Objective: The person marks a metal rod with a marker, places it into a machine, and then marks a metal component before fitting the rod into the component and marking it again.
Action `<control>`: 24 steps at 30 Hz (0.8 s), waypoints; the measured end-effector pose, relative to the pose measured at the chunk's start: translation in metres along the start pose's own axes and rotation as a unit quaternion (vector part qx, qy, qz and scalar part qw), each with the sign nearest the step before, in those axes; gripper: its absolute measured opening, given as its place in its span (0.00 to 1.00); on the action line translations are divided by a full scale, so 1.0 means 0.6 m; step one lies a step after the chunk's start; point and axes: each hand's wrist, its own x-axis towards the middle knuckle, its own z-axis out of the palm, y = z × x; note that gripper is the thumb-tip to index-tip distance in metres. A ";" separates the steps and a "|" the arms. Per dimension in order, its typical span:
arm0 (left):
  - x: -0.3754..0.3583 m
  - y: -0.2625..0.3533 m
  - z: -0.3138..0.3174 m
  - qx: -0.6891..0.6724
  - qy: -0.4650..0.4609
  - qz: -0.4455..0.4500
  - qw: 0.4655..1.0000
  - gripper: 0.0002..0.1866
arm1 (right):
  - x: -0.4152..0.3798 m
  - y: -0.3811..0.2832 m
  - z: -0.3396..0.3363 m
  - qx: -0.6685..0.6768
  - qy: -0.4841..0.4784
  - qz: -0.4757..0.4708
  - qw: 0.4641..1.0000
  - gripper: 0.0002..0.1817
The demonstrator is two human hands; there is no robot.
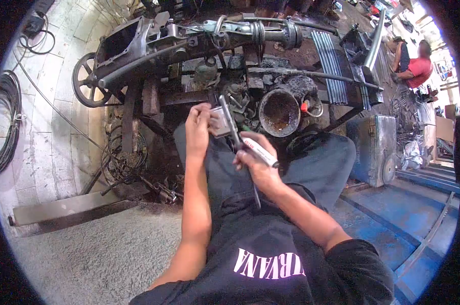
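Observation:
My left hand (199, 121) is closed around a small silvery metal block (219, 123), held up above my lap. Against the block's right side lies a long, slim metal tool (226, 113) that looks like a caliper; its thin end points down towards my shirt. My right hand (259, 160) wraps round this tool near its middle. The same hand also grips a thick white marker (260, 151) with red lettering and a dark end. Fingers cover part of the block and the tool, and the right hand is slightly blurred.
A round metal bowl (280, 113) with rusty contents stands ahead. Behind it runs a greasy machine frame (189, 43) with a handwheel (82, 81). Metal rods (330, 66) lie to the right, near a grey-blue cabinet (375, 150). A person in red (418, 73) sits at far right.

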 end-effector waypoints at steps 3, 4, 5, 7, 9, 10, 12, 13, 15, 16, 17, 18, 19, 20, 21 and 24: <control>-0.036 0.033 -0.035 0.097 -0.144 -0.082 0.981 0.29 | 0.006 -0.063 -0.003 -0.036 -0.001 -0.061 0.998 0.23; -0.052 0.049 -0.039 0.115 -0.260 -0.163 0.945 0.34 | 0.011 -0.066 -0.011 -0.076 -0.006 -0.090 0.993 0.24; -0.075 0.055 -0.028 0.102 -0.291 -0.197 0.931 0.37 | 0.008 -0.074 -0.012 -0.065 -0.009 -0.110 0.992 0.25; -0.113 0.054 0.000 0.041 -0.362 -0.242 0.899 0.39 | 0.002 -0.073 -0.013 -0.015 -0.023 -0.154 0.988 0.24; -0.142 0.066 0.034 -0.063 -0.342 -0.284 0.894 0.34 | 0.001 -0.046 -0.014 -0.022 -0.048 -0.208 0.977 0.23; -0.144 0.048 0.036 -0.063 -0.341 -0.283 0.894 0.34 | -0.004 -0.039 -0.013 -0.029 -0.071 -0.260 0.962 0.22; -0.140 0.005 0.036 -0.206 -0.201 -0.331 0.899 0.27 | -0.025 -0.057 -0.018 -0.141 -0.127 -0.302 0.934 0.19; -0.133 -0.002 0.037 -0.243 -0.228 -0.310 0.890 0.19 | -0.027 -0.053 -0.020 -0.185 -0.136 -0.341 0.912 0.18; -0.136 0.008 0.048 -0.215 -0.232 -0.290 0.903 0.17 | -0.039 -0.040 -0.032 -0.237 -0.152 -0.384 0.879 0.19; -0.137 0.022 0.055 -0.187 -0.236 -0.270 0.915 0.16 | -0.053 -0.046 -0.037 -0.272 -0.141 -0.370 0.877 0.20; -0.132 0.036 0.043 -0.195 -0.285 -0.291 0.892 0.15 | -0.050 -0.043 -0.044 -0.266 -0.131 -0.375 0.878 0.20; -0.127 0.034 0.042 -0.195 -0.285 -0.292 0.892 0.15 | -0.048 -0.035 -0.052 -0.259 -0.122 -0.380 0.880 0.21; -0.120 0.030 0.042 -0.126 -0.282 -0.240 0.920 0.15 | -0.049 -0.036 -0.062 -0.216 -0.119 -0.303 0.921 0.22; -0.115 0.028 0.042 -0.056 -0.276 -0.187 0.941 0.15 | -0.036 -0.042 -0.072 -0.297 -0.069 -0.405 0.862 0.22; -0.113 0.031 0.045 -0.003 -0.228 -0.193 0.954 0.17 | -0.039 -0.045 -0.078 -0.302 -0.031 -0.345 0.888 0.21; -0.088 0.012 0.025 0.122 -0.200 -0.208 0.949 0.18 | -0.028 -0.037 -0.085 -0.289 0.048 -0.230 0.928 0.16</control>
